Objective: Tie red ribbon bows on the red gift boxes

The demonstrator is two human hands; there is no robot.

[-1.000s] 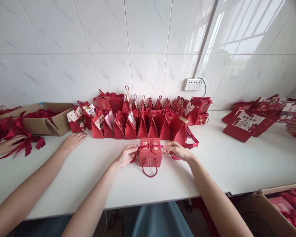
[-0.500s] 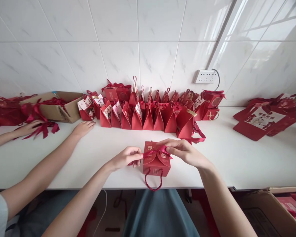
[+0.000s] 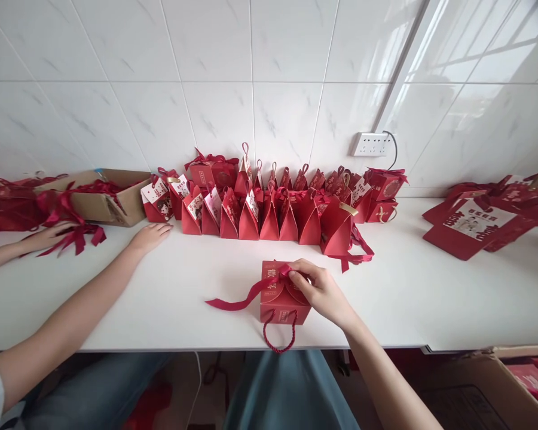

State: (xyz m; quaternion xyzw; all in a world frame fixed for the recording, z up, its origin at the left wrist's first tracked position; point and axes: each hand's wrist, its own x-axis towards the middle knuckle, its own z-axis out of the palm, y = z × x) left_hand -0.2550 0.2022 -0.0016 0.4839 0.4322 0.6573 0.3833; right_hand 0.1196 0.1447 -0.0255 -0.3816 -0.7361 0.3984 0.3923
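A small red gift box (image 3: 283, 304) with a red cord handle (image 3: 278, 338) stands near the front edge of the white table (image 3: 430, 298). My right hand (image 3: 321, 291) rests on the box's top and pinches the red ribbon (image 3: 237, 297) at the knot point. The ribbon's loose end trails flat over the table to the left. My left hand is out of the picture.
A row of several finished red boxes (image 3: 269, 212) lines the tiled wall. A co-worker's two hands (image 3: 150, 236) lie at the left, near a cardboard box (image 3: 96, 200) of ribbons. Flat red box sheets (image 3: 479, 224) lie at the right, and a carton (image 3: 511, 382) stands below the table.
My left hand has let go of the ribbon and dropped out of view. The ribbon end now lies loose to the left. My right hand stays on the box top.
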